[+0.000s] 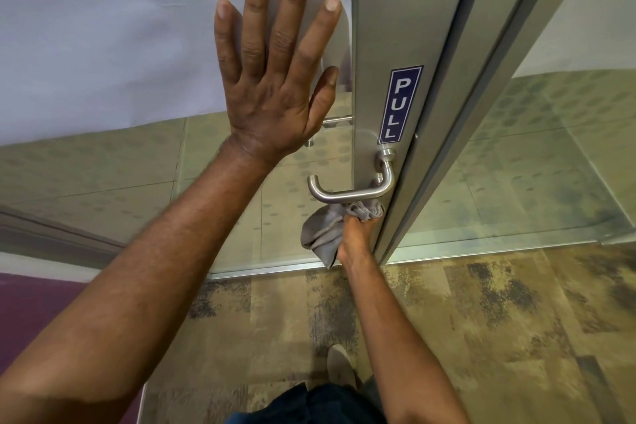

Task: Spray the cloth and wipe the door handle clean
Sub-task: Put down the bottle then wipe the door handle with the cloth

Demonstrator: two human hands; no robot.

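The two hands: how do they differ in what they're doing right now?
The left hand is open, fingers spread flat against the frosted glass panel; the right hand is closed around a grey cloth. The left sits above the door handle, the right just below it, cloth bunched up against the lever. Both are bare.

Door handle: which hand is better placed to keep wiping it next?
Right. The right hand grips the grey cloth, bunched just under the door handle. The left hand lies flat and open on the glass door panel, holding nothing, probably steadying it.
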